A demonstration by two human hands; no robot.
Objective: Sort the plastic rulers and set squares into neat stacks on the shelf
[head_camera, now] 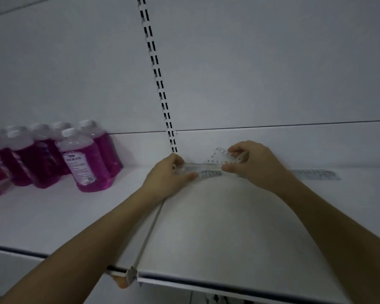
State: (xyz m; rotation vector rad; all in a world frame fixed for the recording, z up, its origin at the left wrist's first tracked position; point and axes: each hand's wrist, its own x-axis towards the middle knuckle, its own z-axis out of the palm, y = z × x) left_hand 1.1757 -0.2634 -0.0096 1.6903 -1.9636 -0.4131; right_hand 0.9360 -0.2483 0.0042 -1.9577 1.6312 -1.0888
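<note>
Both hands hold clear rulers at the back of the white shelf.

We see the left hand (170,175) curled round one end of a clear ruler (208,172) lying along the back wall (272,73), while the right hand (253,164) pinches its other end and has fingers on a set square (223,155) leaning against the wall. Another ruler (316,174) lies flat just right of the right hand, near the back edge. The shelf (228,227) between the hands and its front edge is bare and wide. Purple bottles (83,159) stand well to the left, beyond the slotted upright (160,84) and the thin divider (149,233).
</note>
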